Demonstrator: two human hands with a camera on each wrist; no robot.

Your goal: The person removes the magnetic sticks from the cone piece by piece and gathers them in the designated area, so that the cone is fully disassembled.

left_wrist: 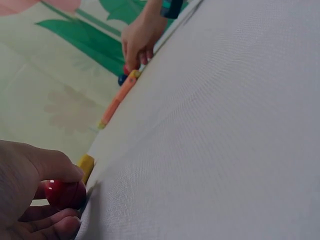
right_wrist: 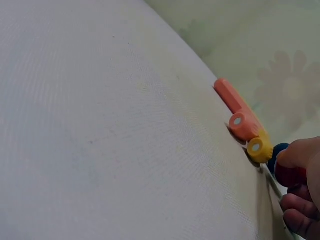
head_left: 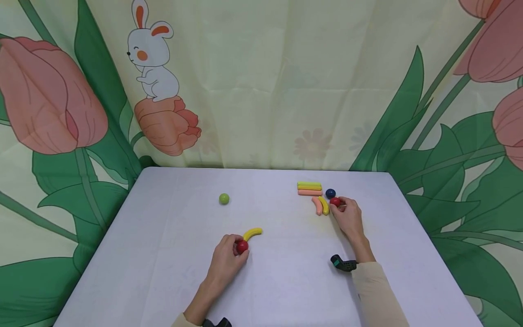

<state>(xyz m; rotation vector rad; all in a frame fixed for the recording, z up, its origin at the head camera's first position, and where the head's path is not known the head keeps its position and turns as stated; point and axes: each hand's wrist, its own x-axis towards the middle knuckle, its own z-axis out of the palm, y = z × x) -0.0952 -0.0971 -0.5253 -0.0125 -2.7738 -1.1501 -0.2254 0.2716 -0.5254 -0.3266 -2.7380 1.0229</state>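
Note:
My left hand (head_left: 228, 256) pinches a shiny red ball (head_left: 242, 246) between thumb and fingers, low over the table. Just beyond that ball lies a curved yellow piece (head_left: 253, 233), partly hidden by the hand in the left wrist view. Farther off to the right, my right hand (head_left: 348, 218) holds a second red ball (head_left: 335, 201) with thumb and fingers. Beside it sit a dark blue ball (head_left: 330, 194), a curved yellow piece (head_left: 324, 205) and a curved pink piece (head_left: 317, 205). Both curved pieces show round pale spots on their ends in the right wrist view.
Straight sticks, a green-yellow one (head_left: 309, 184), a yellow one (head_left: 309, 187) and a pink one (head_left: 310, 192), lie side by side behind the curved pieces. A green ball (head_left: 224, 198) rests at the back left of the white table (head_left: 163, 254). A printed curtain (head_left: 261, 91) hangs behind.

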